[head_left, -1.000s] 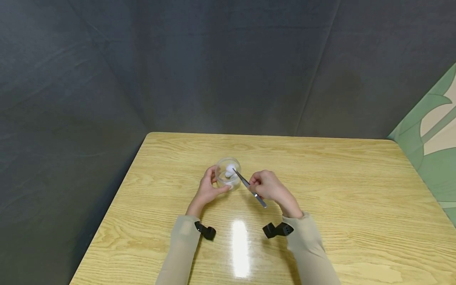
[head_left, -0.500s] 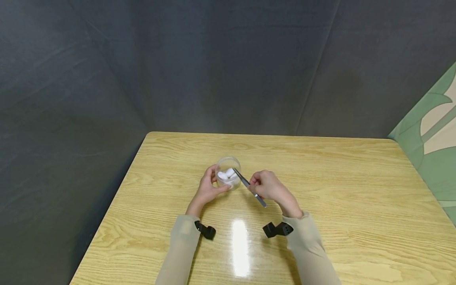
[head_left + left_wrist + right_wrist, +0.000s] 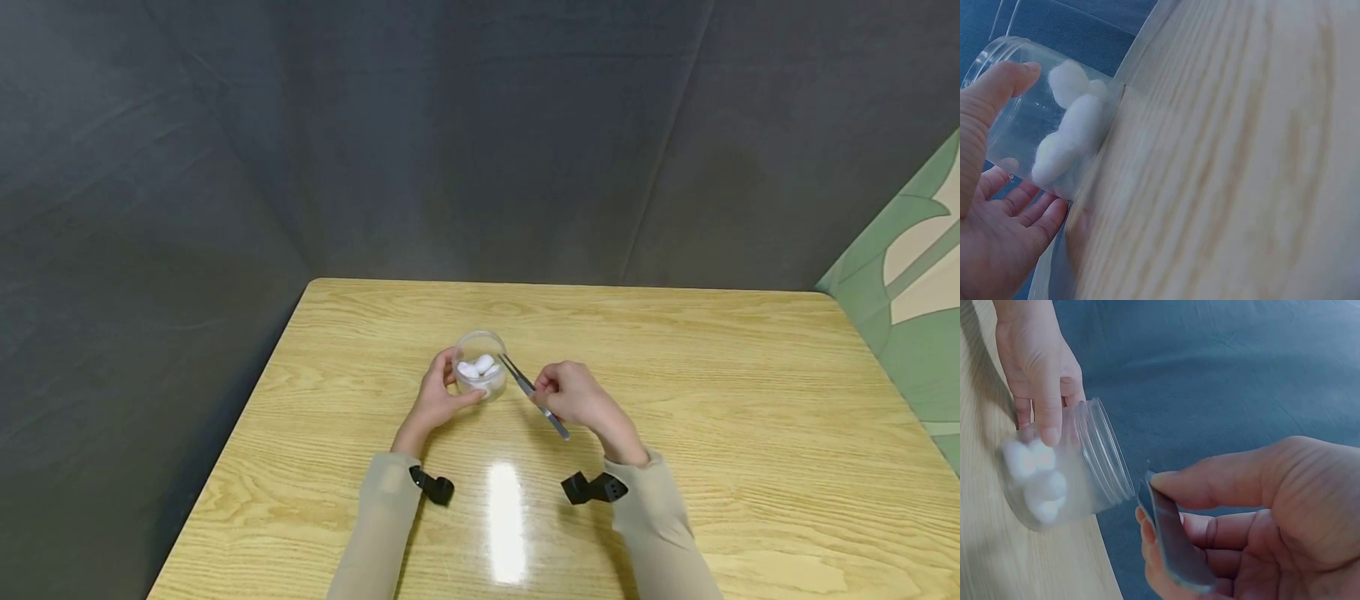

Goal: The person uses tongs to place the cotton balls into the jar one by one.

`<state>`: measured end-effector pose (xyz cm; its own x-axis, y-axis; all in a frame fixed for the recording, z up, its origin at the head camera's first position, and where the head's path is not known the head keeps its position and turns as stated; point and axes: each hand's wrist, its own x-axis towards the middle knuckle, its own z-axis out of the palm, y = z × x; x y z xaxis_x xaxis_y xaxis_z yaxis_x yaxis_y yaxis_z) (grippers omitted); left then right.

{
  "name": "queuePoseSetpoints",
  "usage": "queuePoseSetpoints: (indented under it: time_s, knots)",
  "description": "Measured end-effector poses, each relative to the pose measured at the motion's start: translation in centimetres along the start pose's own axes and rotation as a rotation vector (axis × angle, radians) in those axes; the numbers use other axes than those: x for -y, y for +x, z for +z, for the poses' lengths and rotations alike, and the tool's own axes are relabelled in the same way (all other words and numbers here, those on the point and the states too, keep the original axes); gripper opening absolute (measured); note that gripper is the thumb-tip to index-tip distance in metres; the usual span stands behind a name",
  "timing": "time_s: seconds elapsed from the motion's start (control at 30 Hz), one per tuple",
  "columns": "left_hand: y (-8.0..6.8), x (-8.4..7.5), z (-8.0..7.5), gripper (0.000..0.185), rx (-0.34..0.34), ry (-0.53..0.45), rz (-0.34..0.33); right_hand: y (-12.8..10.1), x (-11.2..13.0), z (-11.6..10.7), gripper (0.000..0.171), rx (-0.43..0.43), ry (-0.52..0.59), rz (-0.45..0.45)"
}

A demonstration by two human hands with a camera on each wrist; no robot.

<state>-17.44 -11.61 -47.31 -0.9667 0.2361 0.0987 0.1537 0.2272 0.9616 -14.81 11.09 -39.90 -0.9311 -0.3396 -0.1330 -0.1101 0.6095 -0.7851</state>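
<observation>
A clear screw-neck jar (image 3: 495,390) stands on the table, my left hand (image 3: 437,404) gripping it with the thumb at the near side and fingers round the far side. Several white cotton balls (image 3: 468,370) lie at its bottom; the left wrist view shows the cotton balls (image 3: 1082,122) heaped through the jar wall (image 3: 1019,125). To the right, my right hand (image 3: 576,396) pinches metal tweezers (image 3: 525,385) between thumb and fingers. Their tips are slightly apart, beside the jar's rim, with nothing seen between them. In the right wrist view the tweezers (image 3: 1175,540) show mostly their back end.
The wood-grain table (image 3: 735,400) extends to both sides of the hands. A dark cloth (image 3: 480,142) hangs behind it and at the left. Green leaf-patterned material (image 3: 915,333) borders the right side. A bright light reflection lies on the near tabletop.
A cotton ball at the tweezer tips has dropped among the others in the jar. The right hand and tweezers have drawn back to the right, and the left hand has stayed put.
</observation>
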Motion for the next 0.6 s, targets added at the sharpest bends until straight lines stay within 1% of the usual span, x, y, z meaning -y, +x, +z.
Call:
queuePoseSetpoints:
  time_s: [0.13,0.37,0.47,0.6]
  knots:
    - [0.1,0.2,0.0,0.074,-0.004,0.004,0.0,-0.4,-0.3,-0.2,0.007,-0.005,0.012,-0.008]
    - [1.1,3.6,0.2,0.077,-0.023,0.003,0.001,-1.1,-0.8,-0.4,0.007,-0.026,0.014,-0.009]
    - [1.2,4.0,0.2,0.078,-0.031,0.011,-0.004,-1.4,-1.1,-0.5,0.008,-0.033,0.005,-0.009]
    - [1.2,4.1,0.3,0.078,-0.032,0.021,0.007,-1.8,-1.6,-0.8,0.008,-0.037,-0.004,-0.017]
